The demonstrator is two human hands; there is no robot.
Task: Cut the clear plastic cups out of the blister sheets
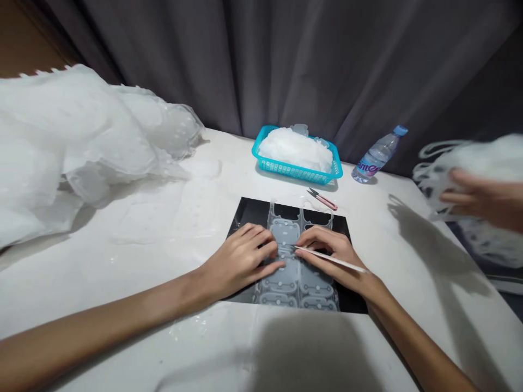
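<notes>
A sheet of translucent moulded pieces (285, 231), joined in two columns, lies over a black mat (351, 302). My left hand (251, 256) rests on the left column, fingers apart and slightly bent, holding nothing. Pinched in my right hand (333, 253) is a slim white pen-like tool (337, 261) with a fine dark tip. That tip touches or hovers just above the sheet between two pieces; which, I cannot tell. Beyond the mat lie small thread snips (322, 200) with pink handles.
A blue basket (294, 173) holds white translucent material, with a water bottle (376, 158) to its right. Large bags of white stuff (81, 147) fill the left side. At right, another person's hand (478, 196), blurred, grips a white stringy bundle (494, 158).
</notes>
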